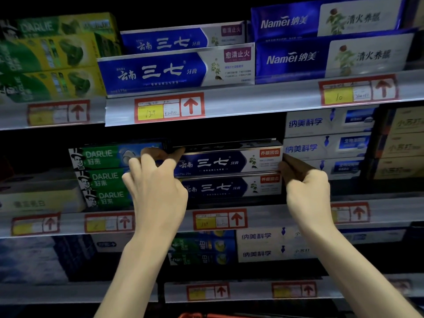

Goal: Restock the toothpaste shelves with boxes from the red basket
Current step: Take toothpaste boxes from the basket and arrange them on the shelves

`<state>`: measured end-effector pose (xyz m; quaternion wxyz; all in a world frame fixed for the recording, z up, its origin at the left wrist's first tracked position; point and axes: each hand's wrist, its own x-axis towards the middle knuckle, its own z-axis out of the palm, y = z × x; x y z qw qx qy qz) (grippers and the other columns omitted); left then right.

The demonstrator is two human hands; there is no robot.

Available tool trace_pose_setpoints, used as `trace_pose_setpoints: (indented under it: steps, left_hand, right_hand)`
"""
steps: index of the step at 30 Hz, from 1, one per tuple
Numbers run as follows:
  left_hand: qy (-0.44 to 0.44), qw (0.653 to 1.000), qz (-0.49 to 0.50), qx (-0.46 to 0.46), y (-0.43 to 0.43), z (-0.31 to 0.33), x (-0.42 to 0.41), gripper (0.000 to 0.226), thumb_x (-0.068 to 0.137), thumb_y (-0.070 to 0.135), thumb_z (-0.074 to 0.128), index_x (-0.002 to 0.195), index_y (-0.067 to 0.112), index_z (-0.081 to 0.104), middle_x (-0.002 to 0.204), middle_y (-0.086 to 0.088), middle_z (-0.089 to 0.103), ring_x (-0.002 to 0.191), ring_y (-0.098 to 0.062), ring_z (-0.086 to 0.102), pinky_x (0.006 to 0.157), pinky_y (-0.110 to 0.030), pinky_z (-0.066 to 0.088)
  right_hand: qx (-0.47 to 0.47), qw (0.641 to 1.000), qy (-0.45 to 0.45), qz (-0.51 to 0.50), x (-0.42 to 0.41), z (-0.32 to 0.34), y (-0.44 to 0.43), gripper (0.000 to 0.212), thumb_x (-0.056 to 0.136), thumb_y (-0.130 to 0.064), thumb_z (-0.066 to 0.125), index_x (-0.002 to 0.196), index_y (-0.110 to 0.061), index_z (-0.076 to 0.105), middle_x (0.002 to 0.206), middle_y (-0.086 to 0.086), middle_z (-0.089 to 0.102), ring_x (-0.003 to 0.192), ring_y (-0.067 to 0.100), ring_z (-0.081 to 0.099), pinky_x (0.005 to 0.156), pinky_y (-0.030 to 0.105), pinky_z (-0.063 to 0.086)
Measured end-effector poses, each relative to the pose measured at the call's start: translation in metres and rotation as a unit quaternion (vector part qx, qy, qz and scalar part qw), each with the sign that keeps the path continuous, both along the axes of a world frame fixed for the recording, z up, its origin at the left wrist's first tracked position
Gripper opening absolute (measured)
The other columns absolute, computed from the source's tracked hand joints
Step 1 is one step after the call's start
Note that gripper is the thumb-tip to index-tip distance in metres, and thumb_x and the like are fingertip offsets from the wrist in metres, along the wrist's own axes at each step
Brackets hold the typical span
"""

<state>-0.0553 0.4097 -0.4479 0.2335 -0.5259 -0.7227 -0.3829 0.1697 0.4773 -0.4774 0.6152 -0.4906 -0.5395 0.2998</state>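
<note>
A blue and white toothpaste box point(227, 160) lies on top of a matching box point(229, 187) on the middle shelf point(263, 212). My left hand point(156, 182) pinches the top box's left end with thumb and curled fingers. My right hand point(305, 189) grips its right end. A sliver of the red basket point(199, 315) shows at the bottom edge.
Green Darlie boxes point(101, 175) stack left of the blue boxes and white boxes point(325, 148) stack to the right. The upper shelf point(252, 99) holds more blue boxes point(174, 70) and Namei boxes point(330, 56). Lower shelves carry further cartons and red price tags point(220, 219).
</note>
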Motion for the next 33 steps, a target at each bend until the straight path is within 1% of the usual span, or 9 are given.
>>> trace_pose_setpoints:
  steps: [2,4,5,7,10,12,17,26,33]
  left_hand:
    - [0.002,1.0,0.001,0.007,0.001,-0.001,-0.001,0.022,0.079,-0.013,0.053,0.083,0.009,0.055,0.091,-0.007,0.035,0.097,-0.037,0.036,0.083,-0.054,0.032]
    - [0.0,1.0,-0.011,0.018,0.002,-0.001,-0.003,0.024,0.082,-0.012,0.052,0.095,0.004,0.064,0.092,-0.007,0.037,0.096,-0.034,0.036,0.083,-0.052,0.033]
    - [-0.007,0.999,-0.028,0.025,0.001,0.0,-0.002,0.028,0.085,-0.011,0.052,0.104,0.004,0.066,0.092,-0.006,0.038,0.094,-0.031,0.036,0.082,-0.048,0.034]
    - [-0.081,0.99,-0.107,0.048,-0.004,0.001,0.001,0.031,0.097,0.0,0.051,0.123,0.011,0.063,0.095,-0.001,0.043,0.087,-0.022,0.041,0.078,-0.036,0.038]
    - [-0.325,0.901,-0.281,0.065,-0.022,0.004,0.011,0.031,0.103,0.018,0.058,0.132,0.029,0.062,0.105,0.008,0.064,0.093,-0.005,0.061,0.078,-0.018,0.045]
    - [-0.445,0.826,-0.34,0.067,-0.033,0.001,0.017,0.028,0.102,0.022,0.058,0.125,0.035,0.066,0.107,0.012,0.073,0.1,-0.006,0.068,0.082,-0.022,0.049]
    - [-0.521,0.751,-0.403,0.053,-0.069,-0.01,0.029,0.033,0.104,0.027,0.048,0.13,0.028,0.068,0.122,-0.003,0.072,0.115,-0.02,0.069,0.098,-0.042,0.05]
    - [-0.562,0.719,-0.409,0.017,-0.133,-0.06,0.042,0.034,0.106,0.02,0.043,0.129,0.022,0.068,0.12,-0.009,0.072,0.113,-0.026,0.068,0.097,-0.043,0.05]
    - [-0.57,0.739,-0.336,-0.129,-0.142,-0.138,0.066,0.026,0.105,0.015,0.051,0.113,0.021,0.075,0.098,-0.004,0.075,0.093,-0.021,0.072,0.079,-0.031,0.053]
  right_hand:
    - [-0.001,1.0,-0.009,-0.002,-0.001,0.002,-0.002,0.04,0.103,-0.005,0.055,0.136,-0.024,0.067,0.087,-0.019,0.068,0.106,0.041,0.065,0.091,0.056,0.054]
    - [0.007,1.0,-0.01,-0.001,0.0,0.006,-0.005,0.039,0.102,-0.01,0.059,0.137,-0.025,0.067,0.094,-0.018,0.071,0.104,0.031,0.069,0.086,0.042,0.061]
    - [0.01,1.0,-0.005,-0.003,0.002,0.009,-0.007,0.038,0.101,-0.014,0.063,0.138,-0.025,0.066,0.103,-0.015,0.072,0.105,0.025,0.071,0.085,0.03,0.061]
    - [0.014,1.0,0.002,-0.011,0.006,0.014,-0.012,0.045,0.097,-0.021,0.07,0.141,-0.021,0.063,0.123,-0.009,0.071,0.114,0.015,0.067,0.096,0.025,0.052]
    - [0.027,0.999,0.027,-0.011,0.013,0.02,-0.028,0.048,0.092,-0.026,0.077,0.138,-0.023,0.065,0.123,-0.009,0.072,0.115,0.007,0.066,0.107,0.034,0.051]
    - [0.026,0.998,0.06,0.016,0.015,0.021,-0.046,0.047,0.089,-0.028,0.08,0.134,-0.025,0.067,0.117,-0.01,0.073,0.112,0.005,0.068,0.106,0.037,0.053]
    - [-0.001,0.985,0.118,0.129,0.018,0.026,-0.096,0.05,0.085,-0.028,0.082,0.133,-0.032,0.067,0.118,-0.006,0.075,0.112,0.006,0.07,0.106,0.042,0.053]
    - [-0.037,0.98,0.052,0.189,0.044,0.002,-0.174,0.048,0.085,-0.034,0.08,0.132,-0.036,0.066,0.115,-0.008,0.077,0.113,0.009,0.07,0.106,0.044,0.052]
    - [-0.137,0.974,-0.018,0.178,0.071,-0.062,-0.188,0.04,0.089,-0.023,0.079,0.128,-0.026,0.069,0.104,0.0,0.079,0.102,0.012,0.074,0.1,0.042,0.057]
